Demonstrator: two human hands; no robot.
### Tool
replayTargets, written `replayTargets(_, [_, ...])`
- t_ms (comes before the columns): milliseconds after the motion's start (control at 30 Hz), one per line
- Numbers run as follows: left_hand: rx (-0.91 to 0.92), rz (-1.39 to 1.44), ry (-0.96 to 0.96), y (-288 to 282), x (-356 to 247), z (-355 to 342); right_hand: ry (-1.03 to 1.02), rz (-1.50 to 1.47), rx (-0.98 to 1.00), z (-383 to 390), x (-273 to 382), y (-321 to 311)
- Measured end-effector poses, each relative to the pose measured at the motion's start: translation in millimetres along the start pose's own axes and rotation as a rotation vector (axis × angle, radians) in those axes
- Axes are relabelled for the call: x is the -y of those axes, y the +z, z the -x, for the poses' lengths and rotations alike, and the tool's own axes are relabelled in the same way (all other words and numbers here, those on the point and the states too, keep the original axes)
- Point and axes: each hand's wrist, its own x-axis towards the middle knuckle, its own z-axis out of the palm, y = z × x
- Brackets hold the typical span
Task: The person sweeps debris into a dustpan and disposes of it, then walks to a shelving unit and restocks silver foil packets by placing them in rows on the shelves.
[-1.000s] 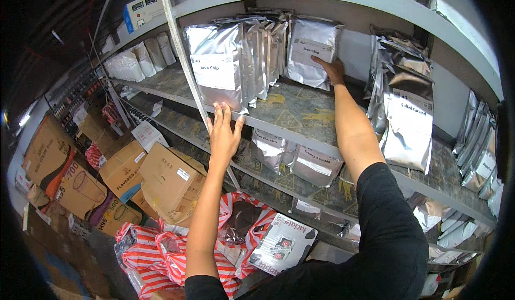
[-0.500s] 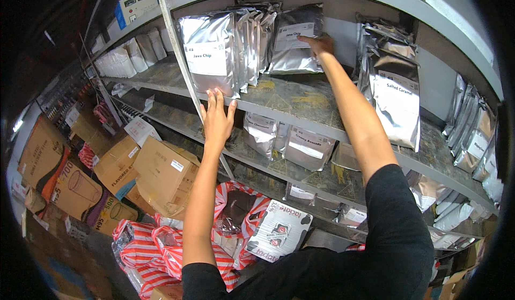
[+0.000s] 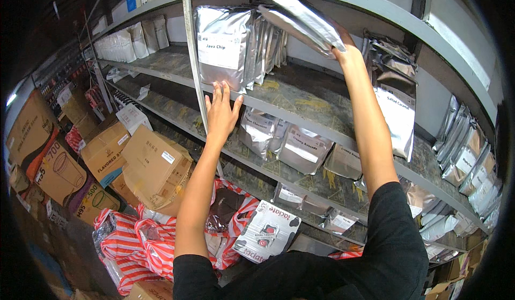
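Note:
A silver pouch (image 3: 299, 18) is lifted and tilted above the upper shelf (image 3: 306, 93), with my right hand (image 3: 342, 45) closed on its right end; part of that hand is hidden behind the pouch. My left hand (image 3: 223, 107) has its fingers spread, tips at the bottom of the front pouch (image 3: 222, 42) with a white label and at the shelf edge. Behind that front pouch a tight row of similar silver pouches (image 3: 265, 48) stands upright. Right of my right forearm is another stack of silver pouches with a labelled front one (image 3: 395, 117).
A narrow metal upright (image 3: 193, 53) crosses the shelf front at left. White bags (image 3: 134, 40) stand beyond it. More pouches (image 3: 302, 150) sit on lower shelves and at far right (image 3: 461, 144). Cardboard boxes (image 3: 155, 168), red-striped bags (image 3: 115, 246) and a white cow-patterned package (image 3: 265, 233) lie below.
My right hand has lifted the silver pouch off the shelf and tipped it over toward flat. My left hand remains spread at the front pouch's bottom.

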Motion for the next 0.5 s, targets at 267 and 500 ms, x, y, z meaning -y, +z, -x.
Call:
replayTargets(267, [-0.012,0.014,0.013,0.6,-6.1,-2.3,-0.176,0.016,0.155,-26.9,-7.4,58.3])
replayTargets(500, [0.021,0.012,-0.038,-0.4,-4.1,1.7,-0.12,0.235,0.519,10.2,-65.9,94.2])
